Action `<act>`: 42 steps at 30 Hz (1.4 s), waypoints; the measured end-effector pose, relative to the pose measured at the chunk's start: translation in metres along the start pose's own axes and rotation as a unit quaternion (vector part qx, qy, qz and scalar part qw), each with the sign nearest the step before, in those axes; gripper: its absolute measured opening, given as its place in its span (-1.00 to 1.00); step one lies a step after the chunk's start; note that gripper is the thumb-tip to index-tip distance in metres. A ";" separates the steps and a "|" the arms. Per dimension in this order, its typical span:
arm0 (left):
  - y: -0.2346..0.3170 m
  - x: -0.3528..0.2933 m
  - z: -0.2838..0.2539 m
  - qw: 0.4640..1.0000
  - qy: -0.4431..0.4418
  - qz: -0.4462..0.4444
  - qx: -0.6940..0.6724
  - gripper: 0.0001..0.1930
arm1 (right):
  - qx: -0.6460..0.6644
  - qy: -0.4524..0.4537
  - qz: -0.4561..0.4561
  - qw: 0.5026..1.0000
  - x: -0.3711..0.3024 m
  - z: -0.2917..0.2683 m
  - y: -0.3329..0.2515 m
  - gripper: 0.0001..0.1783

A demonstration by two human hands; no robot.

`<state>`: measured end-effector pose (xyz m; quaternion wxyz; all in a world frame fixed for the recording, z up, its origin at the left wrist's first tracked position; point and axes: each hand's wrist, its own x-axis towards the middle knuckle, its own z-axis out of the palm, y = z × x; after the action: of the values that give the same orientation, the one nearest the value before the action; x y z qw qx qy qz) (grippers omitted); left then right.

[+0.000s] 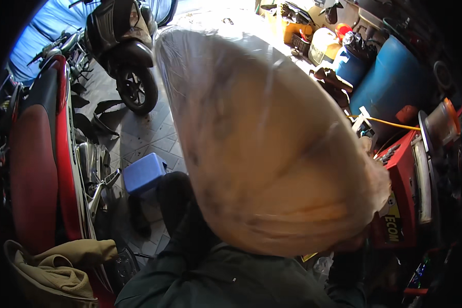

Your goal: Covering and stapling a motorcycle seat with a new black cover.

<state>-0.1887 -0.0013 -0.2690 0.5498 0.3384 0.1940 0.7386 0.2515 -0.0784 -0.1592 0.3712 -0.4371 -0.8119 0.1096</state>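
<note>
A large, rounded tan-brown piece [272, 143], shaped somewhat like a motorcycle seat, fills the middle of the head view. Shiny, clear film seems to cover it, with wrinkles at its upper left corner. It is very close and smeared by motion, so its exact kind is unclear. My right hand [377, 179] is at its right edge, the fingers partly hidden and apparently gripping it. My left hand does not show; the big piece covers the space above my lap. Dark green clothing [231, 282] appears below it.
A scooter [133, 56] stands at the far left. Along the left is a red-and-black motorcycle seat [33, 164], with a tan cloth [61, 267] near it. A blue plastic stool [145, 173] sits on paving. Right: a blue barrel [390, 77] and a red box [400, 179].
</note>
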 end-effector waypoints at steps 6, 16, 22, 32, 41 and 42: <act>0.077 -0.075 0.104 0.962 0.087 -0.158 -0.206 -0.22 | 0.185 0.109 0.142 0.966 -0.130 0.025 0.095 -0.14; 0.070 -0.002 0.035 0.961 0.177 -0.115 -0.180 -0.38 | 0.431 0.147 0.219 0.863 0.081 0.063 0.009 -0.27; -0.002 0.008 -0.050 0.925 0.265 -0.242 -0.124 -0.42 | 0.675 0.157 0.305 0.653 0.070 0.112 0.008 -0.26; 0.062 -0.042 -0.129 0.888 -0.069 -0.435 -0.131 -0.57 | 0.564 0.308 0.336 0.689 0.035 0.140 -0.051 -0.45; 0.069 -0.020 -0.010 0.830 0.094 -0.370 0.406 -0.49 | 0.412 0.309 0.450 0.729 -0.060 0.115 -0.017 -0.23; 0.066 -0.016 -0.004 0.802 0.044 -0.307 0.510 -0.46 | 0.400 0.300 0.483 0.719 -0.088 0.118 -0.006 -0.30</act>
<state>-0.2339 -0.0371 -0.2327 0.4869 0.4601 0.6603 0.3396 0.1954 -0.1344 -0.2835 0.6326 -0.5907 -0.2175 0.4512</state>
